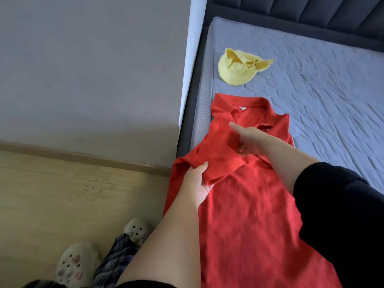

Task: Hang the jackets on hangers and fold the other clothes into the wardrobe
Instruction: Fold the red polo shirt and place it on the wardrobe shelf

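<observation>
The red polo shirt lies on the mattress, long axis from lower right up to its collar mid-frame; my left hand pinches the folded-in sleeve, and my right hand presses flat nearer the collar.

Soft daylight, slight blur, wide-angle warp.

A quilted blue-grey mattress in a dark upholstered bed frame carries two things near its left edge: a crumpled pale yellow fabric cap toward the headboard, and, apart from it, a red short-sleeved polo shirt laid lengthwise with its collar toward the cap. The shirt's left side hangs over the mattress edge. Beside the bed, a light wooden floor bears a pair of pale perforated clogs.
</observation>
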